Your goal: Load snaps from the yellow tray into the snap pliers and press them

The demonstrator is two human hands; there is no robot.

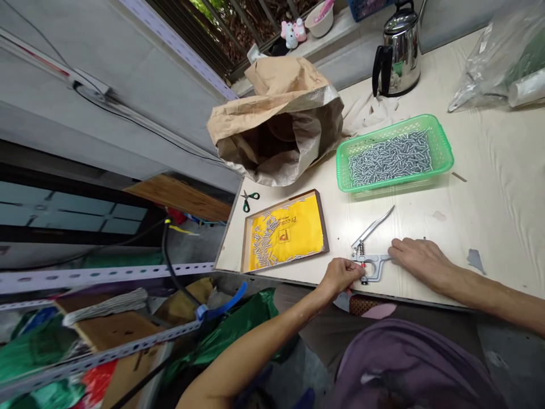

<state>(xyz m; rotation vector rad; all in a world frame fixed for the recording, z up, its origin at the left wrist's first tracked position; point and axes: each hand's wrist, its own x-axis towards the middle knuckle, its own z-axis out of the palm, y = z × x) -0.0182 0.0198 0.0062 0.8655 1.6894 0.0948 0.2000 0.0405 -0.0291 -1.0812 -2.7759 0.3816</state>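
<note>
A grey metal hand press (pixel 375 267) lies on its side near the table's front edge, its long lever (pixel 374 227) raised away from the frame and a spring showing at the joint. My left hand (pixel 342 274) is closed in a pinch at the press's jaw, beside a small red part; whatever the fingertips hold is too small to make out. My right hand (pixel 419 258) lies palm down on the table, with its bent fingers gripping the right end of the press frame. A shallow tray (pixel 326 233) to the left has a yellow bottom scattered with small metal pins (pixel 263 247).
A green plastic basket (pixel 445 153) full of similar pins stands behind the press. Scissors (pixel 248 200) lie at the left edge, below an open paper sack (pixel 272 108). Farther back are a steel kettle (pixel 400 54) and a clear plastic bag (pixel 489 68).
</note>
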